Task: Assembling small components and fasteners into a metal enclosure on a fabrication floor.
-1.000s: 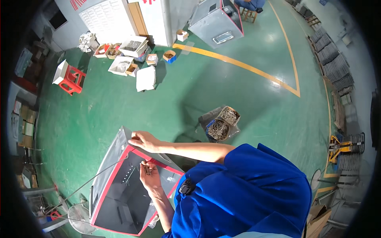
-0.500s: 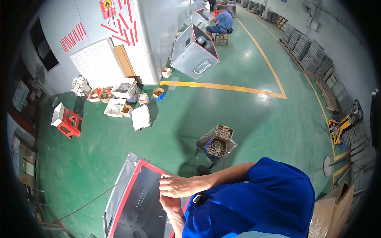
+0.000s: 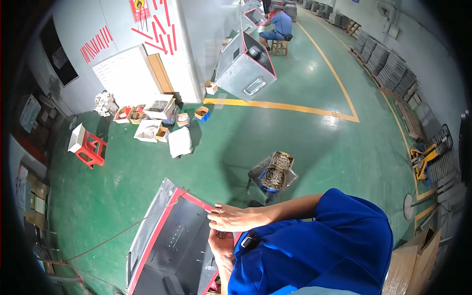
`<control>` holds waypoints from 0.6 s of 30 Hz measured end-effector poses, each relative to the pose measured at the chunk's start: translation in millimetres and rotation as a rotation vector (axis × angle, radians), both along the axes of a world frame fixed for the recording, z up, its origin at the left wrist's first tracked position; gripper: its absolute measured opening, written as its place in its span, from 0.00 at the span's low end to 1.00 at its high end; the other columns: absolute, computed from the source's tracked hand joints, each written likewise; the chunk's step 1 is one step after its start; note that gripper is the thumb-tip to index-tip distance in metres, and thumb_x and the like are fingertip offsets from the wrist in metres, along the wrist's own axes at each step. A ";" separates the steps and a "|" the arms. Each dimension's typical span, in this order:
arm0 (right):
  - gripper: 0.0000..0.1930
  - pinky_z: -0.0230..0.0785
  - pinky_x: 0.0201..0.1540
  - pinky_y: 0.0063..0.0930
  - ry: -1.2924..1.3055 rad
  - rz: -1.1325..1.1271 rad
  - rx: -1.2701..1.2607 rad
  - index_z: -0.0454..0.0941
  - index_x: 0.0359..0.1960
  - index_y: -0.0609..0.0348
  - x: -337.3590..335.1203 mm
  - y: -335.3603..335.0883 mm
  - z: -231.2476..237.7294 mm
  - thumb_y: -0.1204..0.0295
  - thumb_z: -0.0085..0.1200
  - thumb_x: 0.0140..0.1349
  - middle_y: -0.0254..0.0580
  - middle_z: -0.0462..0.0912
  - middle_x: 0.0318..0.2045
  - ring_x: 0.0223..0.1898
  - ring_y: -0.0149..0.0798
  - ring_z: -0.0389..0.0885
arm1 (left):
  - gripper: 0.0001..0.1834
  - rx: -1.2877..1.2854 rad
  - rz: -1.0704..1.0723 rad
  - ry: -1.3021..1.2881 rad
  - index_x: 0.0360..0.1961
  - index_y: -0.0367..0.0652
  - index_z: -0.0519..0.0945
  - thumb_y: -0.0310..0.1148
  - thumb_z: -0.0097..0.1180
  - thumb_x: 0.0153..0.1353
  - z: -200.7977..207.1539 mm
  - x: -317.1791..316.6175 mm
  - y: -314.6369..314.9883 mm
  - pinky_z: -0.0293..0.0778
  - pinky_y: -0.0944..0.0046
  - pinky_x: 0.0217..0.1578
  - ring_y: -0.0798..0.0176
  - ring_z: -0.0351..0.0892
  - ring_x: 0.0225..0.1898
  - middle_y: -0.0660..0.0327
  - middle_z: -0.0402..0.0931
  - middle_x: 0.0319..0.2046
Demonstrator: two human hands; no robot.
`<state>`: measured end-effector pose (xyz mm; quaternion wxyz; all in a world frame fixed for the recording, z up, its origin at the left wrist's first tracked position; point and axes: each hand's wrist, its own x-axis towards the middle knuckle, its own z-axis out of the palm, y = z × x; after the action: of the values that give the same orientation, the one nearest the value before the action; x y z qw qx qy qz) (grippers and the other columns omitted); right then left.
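A large grey metal cabinet [image 3: 169, 253] with a red-edged open side stands at the lower middle, its dark inside facing up. My right hand [image 3: 230, 218] is at its red rim [image 3: 195, 200], fingers bent and pressed together. Just below, my left hand [image 3: 222, 247] is curled inside the rim, fingertips beneath the right hand. Small dark bits show by the left palm, too small to name. Whatever the right fingers pinch is hidden. Small holes and studs mark the cabinet's inner wall.
Two containers of small metal parts [image 3: 273, 178] sit on a stool beyond my right arm. A red stool [image 3: 90, 148] carries a white bin. Boxes [image 3: 160, 106] line the wall. Another person [image 3: 280, 27] sits by more cabinets [image 3: 247, 66]. A thin cord [image 3: 103, 255] crosses the left.
The view has shifted slightly, so cabinet and floor items appear a little higher and farther right. Both hands stay at the rim. Small bits by the left palm now show.
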<state>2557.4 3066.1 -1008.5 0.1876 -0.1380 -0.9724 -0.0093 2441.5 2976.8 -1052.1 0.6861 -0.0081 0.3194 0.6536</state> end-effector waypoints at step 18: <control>0.06 0.62 0.43 0.33 0.141 0.104 -0.447 0.71 0.25 0.56 44.9 53.8 1.2 0.70 0.48 0.57 0.37 0.71 0.23 0.30 0.36 0.75 | 0.12 -0.072 0.035 -0.123 0.40 0.41 0.76 0.35 0.42 0.65 -15.0 31.1 39.9 0.76 0.60 0.43 0.64 0.80 0.38 0.61 0.80 0.36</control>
<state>2602.3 3119.9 -1007.3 0.2200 -0.1264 -0.9406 0.2256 2472.6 3016.8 -1067.1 0.6921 -0.0787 0.2997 0.6519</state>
